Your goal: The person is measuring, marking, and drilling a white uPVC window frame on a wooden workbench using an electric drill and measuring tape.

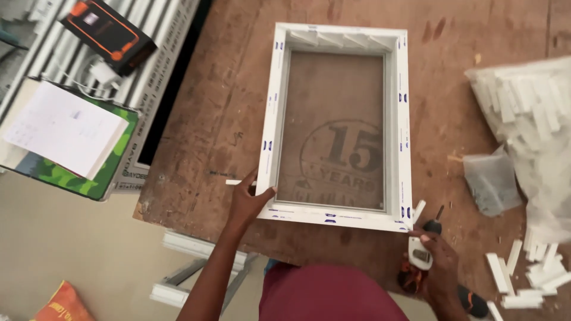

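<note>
A white plastic window frame point(404, 119) lies flat on the brown wooden workbench point(226, 89), long side running away from me. My left hand point(250, 199) grips the frame's near left corner, thumb on its top face. My right hand point(437, 261) holds a white and orange cordless drill point(419, 252) just off the frame's near right corner, its dark bit pointing up and right. A short white strip point(418, 211) leans by that corner.
A clear bag of white plastic pieces point(526, 113) and a small bag of screws point(491, 181) lie at right, loose white offcuts point(529, 273) near the front right edge. At left lie a notebook with paper point(65, 134) and a black-orange box point(107, 32) on stacked profiles.
</note>
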